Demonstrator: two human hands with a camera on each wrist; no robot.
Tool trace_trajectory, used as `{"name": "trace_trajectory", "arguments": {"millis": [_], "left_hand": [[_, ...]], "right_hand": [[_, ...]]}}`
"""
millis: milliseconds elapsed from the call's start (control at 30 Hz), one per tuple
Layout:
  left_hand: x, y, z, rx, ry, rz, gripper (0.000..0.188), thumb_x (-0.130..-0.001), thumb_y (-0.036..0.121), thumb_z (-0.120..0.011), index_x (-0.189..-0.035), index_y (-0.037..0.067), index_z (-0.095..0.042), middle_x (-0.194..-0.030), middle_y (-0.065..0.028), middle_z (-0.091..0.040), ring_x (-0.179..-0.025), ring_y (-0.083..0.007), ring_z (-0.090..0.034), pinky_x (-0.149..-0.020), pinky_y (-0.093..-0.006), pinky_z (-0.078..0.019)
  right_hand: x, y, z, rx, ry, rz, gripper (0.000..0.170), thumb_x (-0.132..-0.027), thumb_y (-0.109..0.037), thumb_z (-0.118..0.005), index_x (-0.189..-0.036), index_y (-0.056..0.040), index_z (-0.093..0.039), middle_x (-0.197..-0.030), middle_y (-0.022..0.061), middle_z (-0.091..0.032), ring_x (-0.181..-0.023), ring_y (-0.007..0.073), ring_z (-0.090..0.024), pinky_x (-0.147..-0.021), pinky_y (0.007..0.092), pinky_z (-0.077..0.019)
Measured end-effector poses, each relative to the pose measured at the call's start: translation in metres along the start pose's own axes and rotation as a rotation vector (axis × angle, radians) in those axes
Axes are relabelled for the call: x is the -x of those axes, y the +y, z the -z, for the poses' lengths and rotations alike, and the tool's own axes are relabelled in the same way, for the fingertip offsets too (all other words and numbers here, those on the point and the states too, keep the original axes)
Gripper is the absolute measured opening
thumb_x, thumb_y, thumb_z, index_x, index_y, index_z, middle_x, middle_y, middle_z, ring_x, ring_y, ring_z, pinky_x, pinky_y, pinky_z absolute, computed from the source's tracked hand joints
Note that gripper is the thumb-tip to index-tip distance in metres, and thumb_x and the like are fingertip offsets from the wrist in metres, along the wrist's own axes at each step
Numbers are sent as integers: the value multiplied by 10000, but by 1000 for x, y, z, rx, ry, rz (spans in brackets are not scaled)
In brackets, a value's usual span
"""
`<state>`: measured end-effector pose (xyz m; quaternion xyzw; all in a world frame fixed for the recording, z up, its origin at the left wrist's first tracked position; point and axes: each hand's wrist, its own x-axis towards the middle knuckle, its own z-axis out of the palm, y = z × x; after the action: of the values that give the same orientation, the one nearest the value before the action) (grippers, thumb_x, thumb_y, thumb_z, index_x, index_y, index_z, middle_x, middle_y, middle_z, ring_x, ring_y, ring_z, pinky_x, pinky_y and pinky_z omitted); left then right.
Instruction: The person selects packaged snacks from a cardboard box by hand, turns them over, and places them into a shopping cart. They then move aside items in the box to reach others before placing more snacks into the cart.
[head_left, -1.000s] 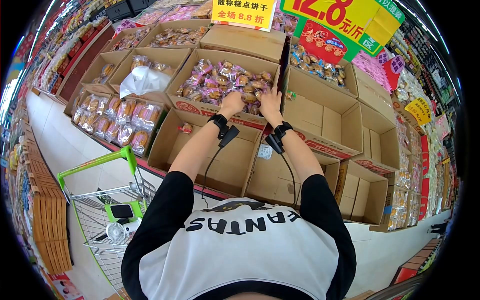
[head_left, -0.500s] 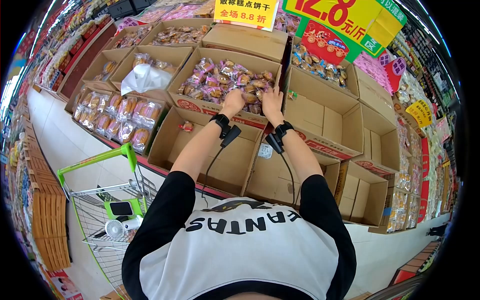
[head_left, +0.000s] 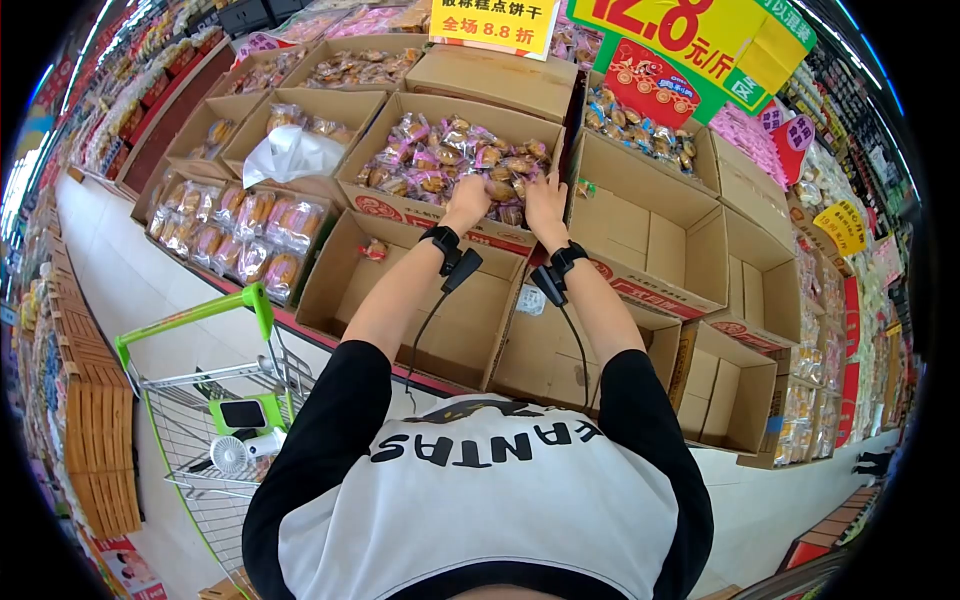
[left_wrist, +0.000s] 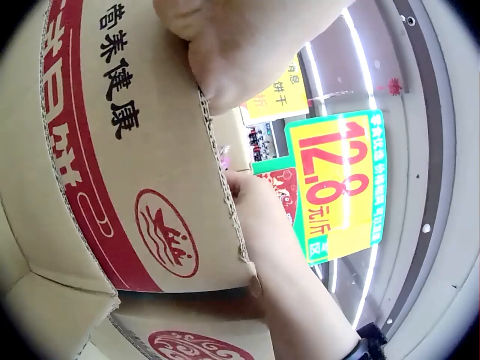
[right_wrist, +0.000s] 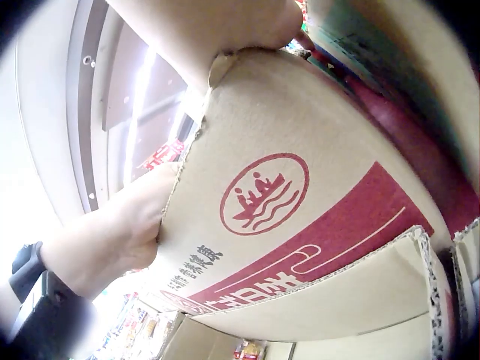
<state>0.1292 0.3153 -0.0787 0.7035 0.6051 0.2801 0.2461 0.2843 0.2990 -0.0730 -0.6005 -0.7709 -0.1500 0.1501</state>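
A cardboard box (head_left: 400, 208) holds a heap of small pastries (head_left: 440, 155) in clear and pink wrappers. Over its front wall reaches my left hand (head_left: 467, 203), among the wrapped pastries, with the fingertips hidden. My right hand (head_left: 545, 205) lies at the box's front right corner, its fingers pointing forward along the right side. In the left wrist view the heel of the left hand (left_wrist: 232, 45) is over the box's top edge. The right wrist view shows the right hand (right_wrist: 225, 26) at the torn corner of the printed box wall.
Lower boxes (head_left: 430, 325) stand nearer me, one with a small red packet (head_left: 374, 250). Right of the pastry box is another cardboard box (head_left: 640, 230). A shopping cart (head_left: 200, 320) with a small fan (head_left: 229, 456) stands at left. A price sign (head_left: 690, 40) rises behind.
The head view has shifted slightly. Both hands stay at the front of the pastry box, with hardly any visible movement.
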Motion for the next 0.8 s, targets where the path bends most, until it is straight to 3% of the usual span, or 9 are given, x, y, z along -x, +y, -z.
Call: {"name": "trace_trajectory", "arguments": {"millis": [100, 433, 800], "left_hand": [[-6, -4, -5, -155, -30, 23, 141, -660, 49, -527, -750, 29, -634, -812, -213, -579, -798, -340, -561, -720, -391, -450], [-4, -1, -1, -58, -24, 1, 166, -663, 27, -507, -761, 40, -640, -803, -212, -579, -785, -343, -563, -706, -394, -456], [6, 11, 6, -59, 43, -43, 162, -670, 21, -511, -763, 48, -640, -790, -183, -590, -775, -323, -569, -691, -374, -458]], "right_hand": [[2, -1, 4, 55, 11, 17, 161, -669, -80, -528, -802, -32, -605, -839, 121, -546, -974, 294, -400, -751, 417, -331], [-1, -3, -5, 19, -22, -19, 154, -660, -23, -545, -801, 0, -604, -823, 159, -546, -954, 303, -394, -797, 473, -319], [-1, -3, 3, -40, -83, -5, 148, -648, -16, -531, -779, 0, -599, -752, 155, -548, -932, 298, -399, -755, 470, -328]]}}
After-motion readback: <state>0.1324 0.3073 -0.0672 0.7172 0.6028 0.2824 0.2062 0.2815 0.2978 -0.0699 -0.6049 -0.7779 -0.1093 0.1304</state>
